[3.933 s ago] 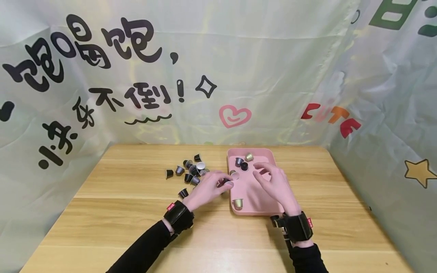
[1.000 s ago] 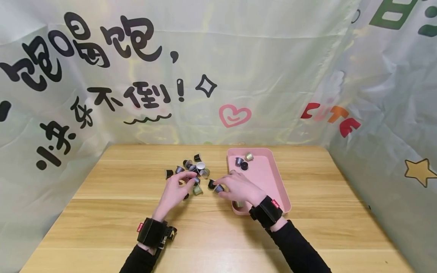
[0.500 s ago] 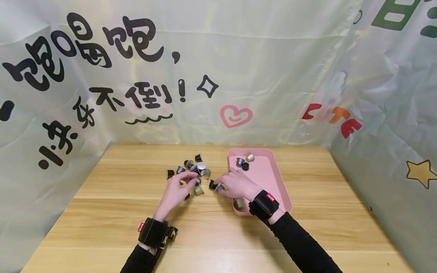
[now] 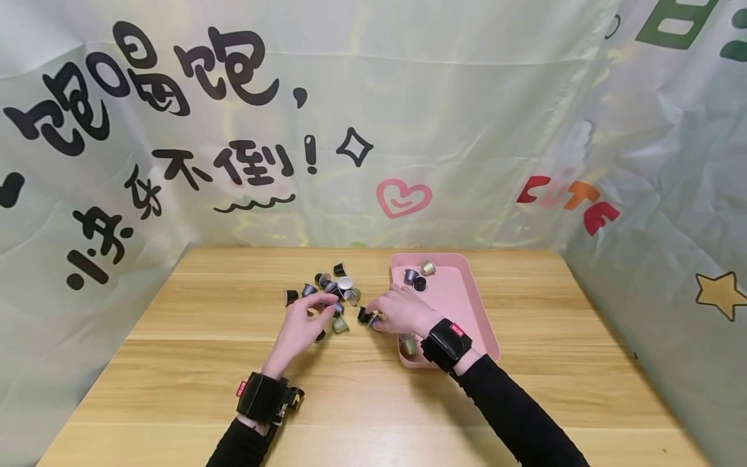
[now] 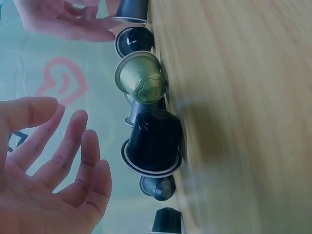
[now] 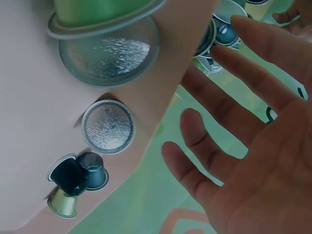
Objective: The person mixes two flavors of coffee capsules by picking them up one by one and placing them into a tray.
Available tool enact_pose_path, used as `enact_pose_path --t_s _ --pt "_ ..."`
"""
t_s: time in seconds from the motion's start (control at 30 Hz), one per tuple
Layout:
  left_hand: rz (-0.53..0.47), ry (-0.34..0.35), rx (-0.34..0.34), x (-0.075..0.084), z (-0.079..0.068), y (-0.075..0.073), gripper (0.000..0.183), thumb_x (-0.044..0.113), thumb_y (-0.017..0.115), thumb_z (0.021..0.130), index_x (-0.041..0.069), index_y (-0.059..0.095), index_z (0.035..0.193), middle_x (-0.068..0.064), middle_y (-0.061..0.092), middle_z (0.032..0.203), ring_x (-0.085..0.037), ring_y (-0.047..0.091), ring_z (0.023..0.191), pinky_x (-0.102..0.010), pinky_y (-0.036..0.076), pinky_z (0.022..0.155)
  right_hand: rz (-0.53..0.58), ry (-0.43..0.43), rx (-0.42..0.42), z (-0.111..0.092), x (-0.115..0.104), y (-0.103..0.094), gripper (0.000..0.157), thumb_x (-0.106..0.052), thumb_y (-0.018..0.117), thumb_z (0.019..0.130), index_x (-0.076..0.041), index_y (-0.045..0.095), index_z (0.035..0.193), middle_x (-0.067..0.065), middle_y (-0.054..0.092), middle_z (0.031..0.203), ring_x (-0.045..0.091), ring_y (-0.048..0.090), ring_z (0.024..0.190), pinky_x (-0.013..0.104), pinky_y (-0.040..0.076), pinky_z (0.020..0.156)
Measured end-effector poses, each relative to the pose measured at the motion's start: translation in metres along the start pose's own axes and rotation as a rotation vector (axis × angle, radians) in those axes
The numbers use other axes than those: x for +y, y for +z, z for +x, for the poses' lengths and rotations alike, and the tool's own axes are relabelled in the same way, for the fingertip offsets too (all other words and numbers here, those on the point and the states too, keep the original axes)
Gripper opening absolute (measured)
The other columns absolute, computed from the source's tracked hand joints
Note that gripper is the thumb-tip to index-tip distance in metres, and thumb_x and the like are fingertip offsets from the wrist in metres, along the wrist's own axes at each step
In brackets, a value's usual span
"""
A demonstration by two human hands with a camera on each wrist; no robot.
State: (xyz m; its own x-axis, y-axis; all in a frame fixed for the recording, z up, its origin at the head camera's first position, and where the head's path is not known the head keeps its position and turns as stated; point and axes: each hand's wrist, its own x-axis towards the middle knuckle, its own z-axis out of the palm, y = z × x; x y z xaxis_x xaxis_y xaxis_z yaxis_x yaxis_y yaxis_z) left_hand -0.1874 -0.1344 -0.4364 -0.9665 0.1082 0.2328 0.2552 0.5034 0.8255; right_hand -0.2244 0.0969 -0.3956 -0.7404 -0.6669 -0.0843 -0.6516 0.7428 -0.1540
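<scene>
My left hand (image 4: 300,327) hovers at the near edge of a loose pile of coffee capsules, fingers relaxed and holding nothing. A blue-grey capsule (image 4: 338,309) sits just past its thumb and index finger, and a green capsule (image 5: 141,78) lies nearby. To its right, my right hand (image 4: 405,314) reaches over the left rim of the pink tray (image 4: 452,318). Its thumb and index finger appear to pinch a bluish capsule (image 4: 375,321), partly hidden by the fingertips. Touching or close beside that one is a black capsule (image 4: 364,316) on the table.
Several capsules are in the tray: a blue-grey one (image 4: 411,277), a black one (image 4: 419,284) and a pale gold one (image 4: 428,268) near the back, a green one (image 4: 410,347) in front. Another black capsule (image 4: 291,297) marks the pile's left end. Printed cloth (image 4: 467,130) hangs behind.
Since the oldest frame, my left hand has moved left from the tray edge to the pile. My right hand has come left from above the tray. Lately the bluish capsule has turned slightly.
</scene>
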Motion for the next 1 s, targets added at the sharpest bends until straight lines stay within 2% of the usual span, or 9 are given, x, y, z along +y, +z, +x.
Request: enact_pose_path --t_s 0.2,0.53,0.77,1.0 --pt "-0.001 -0.002 -0.004 0.0 0.001 0.0 0.024 0.011 0.068 0.094 0.008 0.073 0.117 -0.007 0.074 0.107 -0.018 0.062 0.096 -0.035 0.046 0.085 -0.039 0.014 0.031 0.006 0.002 0.003 0.024 -0.023 0.079 0.085 -0.019 0.077 0.109 -0.002 0.079 0.099 0.014 0.061 0.078 0.036 0.049 0.079" --pt "-0.008 -0.015 -0.013 0.002 0.0 0.001 0.024 0.011 0.068 0.094 0.009 0.073 0.117 -0.006 0.074 0.106 -0.018 0.062 0.096 -0.035 0.047 0.085 -0.082 0.059 0.005 0.013 0.0 0.01 0.017 -0.022 0.081 0.081 -0.022 0.078 0.098 -0.004 0.078 0.097 0.022 0.062 0.094 0.041 0.046 0.087" --pt "-0.016 -0.001 -0.023 0.0 0.002 0.002 0.025 0.008 0.067 0.094 0.005 0.072 0.118 -0.013 0.074 0.109 -0.02 0.063 0.096 -0.039 0.051 0.087 -0.129 0.093 -0.022 0.017 -0.003 0.015 0.017 -0.02 0.082 0.077 -0.025 0.076 0.093 -0.006 0.076 0.097 0.021 0.061 0.096 0.04 0.044 0.091" --pt "-0.015 -0.007 -0.027 0.001 0.0 0.001 0.025 0.009 0.067 0.093 0.007 0.072 0.117 -0.009 0.074 0.108 -0.02 0.063 0.097 -0.037 0.05 0.087 -0.153 0.099 -0.036 0.018 -0.004 0.018 0.016 -0.021 0.082 0.075 -0.026 0.074 0.089 -0.007 0.074 0.095 0.022 0.062 0.097 0.038 0.043 0.092"
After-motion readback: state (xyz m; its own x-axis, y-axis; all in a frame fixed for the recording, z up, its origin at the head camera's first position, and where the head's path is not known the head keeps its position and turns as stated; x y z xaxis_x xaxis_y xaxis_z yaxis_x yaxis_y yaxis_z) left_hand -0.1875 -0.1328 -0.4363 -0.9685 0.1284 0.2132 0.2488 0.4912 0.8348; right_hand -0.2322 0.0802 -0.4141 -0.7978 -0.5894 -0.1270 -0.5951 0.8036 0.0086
